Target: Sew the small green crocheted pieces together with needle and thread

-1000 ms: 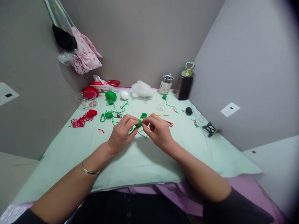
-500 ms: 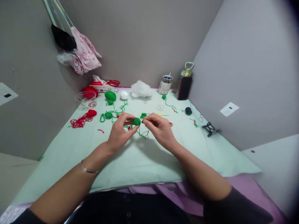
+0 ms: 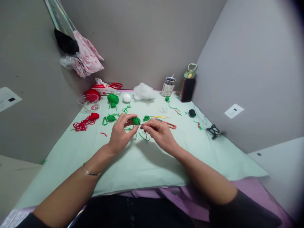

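Note:
Between the thumb and fingers of my left hand [image 3: 122,131] is a small green crocheted ball [image 3: 136,121], held above the table. Just to its right, the fingertips of my right hand [image 3: 161,131] are pinched together close to the ball; what they hold is too small to make out. A dark thread [image 3: 146,136] hangs in loops below them, beside a green yarn end [image 3: 142,136]. Past my right fingers lie a yellow-handled crochet hook [image 3: 159,117], an orange cutter [image 3: 171,125] and a small green yarn piece [image 3: 146,118].
At the left are red yarn [image 3: 82,124], a clear plastic tub [image 3: 88,103] and green yarn balls [image 3: 113,98]. White stuffing [image 3: 143,92], a pen holder [image 3: 168,86], a bottle [image 3: 190,73] and a phone [image 3: 188,90] stand at the back. A black clip [image 3: 214,131] lies right.
Both hands have shifted slightly left with the green ball, which is turned a little. My right hand has come closer to the ball, and the orange cutter shows more.

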`<state>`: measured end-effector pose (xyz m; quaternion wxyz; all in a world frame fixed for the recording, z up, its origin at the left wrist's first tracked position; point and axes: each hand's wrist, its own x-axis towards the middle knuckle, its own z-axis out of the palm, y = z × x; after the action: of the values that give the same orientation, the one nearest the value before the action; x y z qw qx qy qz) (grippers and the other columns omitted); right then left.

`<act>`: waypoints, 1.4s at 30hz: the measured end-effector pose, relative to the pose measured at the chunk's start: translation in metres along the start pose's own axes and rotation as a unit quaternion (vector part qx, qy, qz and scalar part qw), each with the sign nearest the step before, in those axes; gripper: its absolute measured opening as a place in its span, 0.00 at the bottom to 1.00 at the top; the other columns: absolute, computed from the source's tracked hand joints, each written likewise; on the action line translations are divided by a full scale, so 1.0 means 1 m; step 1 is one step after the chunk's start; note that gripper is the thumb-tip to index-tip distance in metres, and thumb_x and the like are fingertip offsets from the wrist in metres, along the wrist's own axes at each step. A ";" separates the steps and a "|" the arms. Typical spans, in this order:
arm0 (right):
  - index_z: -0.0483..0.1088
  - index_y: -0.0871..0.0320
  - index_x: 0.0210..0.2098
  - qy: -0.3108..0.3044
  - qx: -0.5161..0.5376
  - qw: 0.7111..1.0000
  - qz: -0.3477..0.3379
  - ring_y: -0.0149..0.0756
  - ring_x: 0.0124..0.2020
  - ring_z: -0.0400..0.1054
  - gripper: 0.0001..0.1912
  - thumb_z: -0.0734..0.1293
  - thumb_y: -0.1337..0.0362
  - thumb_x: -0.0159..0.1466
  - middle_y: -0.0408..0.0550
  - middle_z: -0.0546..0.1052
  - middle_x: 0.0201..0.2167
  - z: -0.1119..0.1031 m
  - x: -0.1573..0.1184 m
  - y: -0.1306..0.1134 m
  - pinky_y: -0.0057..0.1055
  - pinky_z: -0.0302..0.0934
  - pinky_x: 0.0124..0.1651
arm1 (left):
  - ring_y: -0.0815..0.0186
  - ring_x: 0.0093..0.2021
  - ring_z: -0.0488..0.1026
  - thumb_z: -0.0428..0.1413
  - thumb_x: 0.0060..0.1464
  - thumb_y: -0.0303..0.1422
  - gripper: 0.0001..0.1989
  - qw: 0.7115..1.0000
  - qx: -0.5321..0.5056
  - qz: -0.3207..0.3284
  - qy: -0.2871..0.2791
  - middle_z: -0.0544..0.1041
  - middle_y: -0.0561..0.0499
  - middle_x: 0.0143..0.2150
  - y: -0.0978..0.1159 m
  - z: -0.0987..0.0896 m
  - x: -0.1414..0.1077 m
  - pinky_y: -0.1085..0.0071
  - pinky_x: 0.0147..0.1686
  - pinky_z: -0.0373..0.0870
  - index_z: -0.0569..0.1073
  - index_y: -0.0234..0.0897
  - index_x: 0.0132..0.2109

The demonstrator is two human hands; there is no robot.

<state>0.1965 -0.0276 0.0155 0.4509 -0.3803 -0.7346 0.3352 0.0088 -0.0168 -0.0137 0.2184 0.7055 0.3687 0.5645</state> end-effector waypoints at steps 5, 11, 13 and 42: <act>0.77 0.59 0.31 -0.028 0.127 0.989 0.075 0.28 0.26 0.59 0.09 0.70 0.60 0.64 0.42 0.71 0.25 -0.008 0.003 -0.002 0.28 0.53 0.29 | 0.62 0.45 0.74 0.59 0.58 0.24 0.16 0.989 0.092 0.107 -0.044 0.75 0.47 0.43 -0.002 0.002 0.000 0.65 0.43 0.76 0.77 0.40 0.53; 0.75 0.59 0.33 -0.074 0.102 0.992 0.003 0.28 0.26 0.60 0.09 0.68 0.61 0.67 0.43 0.70 0.27 -0.013 -0.001 -0.008 0.28 0.55 0.30 | 0.65 0.42 0.75 0.62 0.57 0.29 0.13 0.993 -0.073 -0.063 -0.067 0.75 0.48 0.44 0.007 0.002 0.000 0.67 0.43 0.76 0.77 0.40 0.49; 0.75 0.59 0.35 -0.089 0.018 0.990 -0.108 0.30 0.30 0.63 0.07 0.67 0.65 0.68 0.45 0.71 0.29 -0.012 -0.005 -0.015 0.29 0.58 0.34 | 0.66 0.41 0.76 0.64 0.55 0.32 0.14 0.976 -0.152 -0.146 -0.059 0.76 0.48 0.45 0.010 -0.001 0.004 0.68 0.44 0.76 0.76 0.39 0.49; 0.76 0.56 0.49 0.020 -0.069 0.997 -0.008 0.27 0.22 0.63 0.14 0.62 0.68 0.68 0.43 0.79 0.30 -0.012 -0.002 -0.001 0.27 0.60 0.31 | 0.63 0.45 0.74 0.61 0.56 0.23 0.15 0.996 0.041 0.072 -0.034 0.73 0.49 0.44 0.008 0.001 0.001 0.64 0.46 0.77 0.72 0.40 0.50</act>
<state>0.2078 -0.0282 0.0196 0.4413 -0.4112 -0.7497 0.2723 0.0120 -0.0212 -0.0078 0.1607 0.7574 0.3320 0.5388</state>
